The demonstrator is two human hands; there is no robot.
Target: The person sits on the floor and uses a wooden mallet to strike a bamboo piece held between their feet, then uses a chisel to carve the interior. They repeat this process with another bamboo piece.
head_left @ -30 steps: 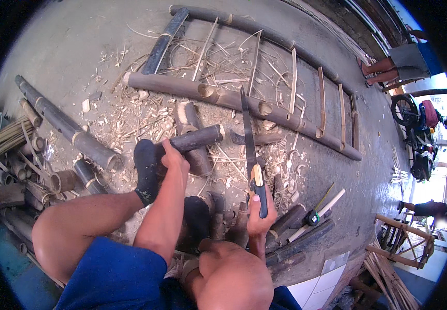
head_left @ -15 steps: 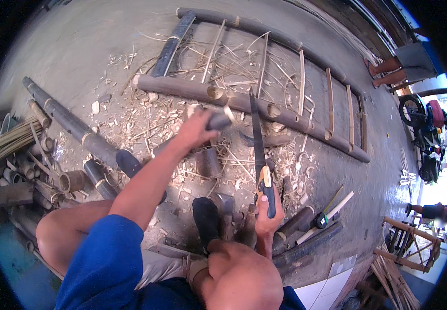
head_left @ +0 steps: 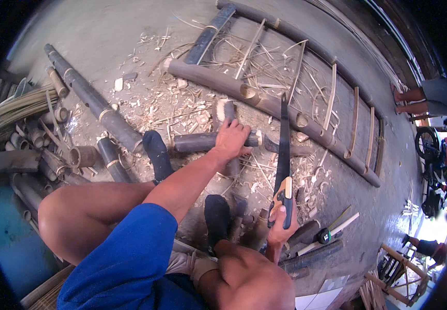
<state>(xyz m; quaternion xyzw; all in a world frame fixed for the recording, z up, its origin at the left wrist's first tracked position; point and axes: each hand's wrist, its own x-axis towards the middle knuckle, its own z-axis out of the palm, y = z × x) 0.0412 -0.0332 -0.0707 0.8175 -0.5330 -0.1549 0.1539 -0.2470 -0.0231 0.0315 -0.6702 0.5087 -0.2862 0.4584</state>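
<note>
Bamboo length (head_left: 195, 142) lies left to right across a second bamboo piece (head_left: 226, 109), the left hand (head_left: 233, 138) closed over it near its right end — the right hand (head_left: 283, 226) grips a saw (head_left: 284, 144), blade pointing away, roughly square to that axis.

Ladder-like bamboo frame (head_left: 324, 136) lying flat on the floor (head_left: 94, 36). Left: bundle of thin strips (head_left: 23, 109) and a short hollow bamboo tube (head_left: 82, 156). Right: tape measure (head_left: 324, 236), blade (head_left: 339, 217) extended, beside a pale strip (head_left: 346, 222). Far right: bystander's legs (head_left: 412, 95), motorcycle (head_left: 433, 170) and small wooden frame (head_left: 403, 260).
</note>
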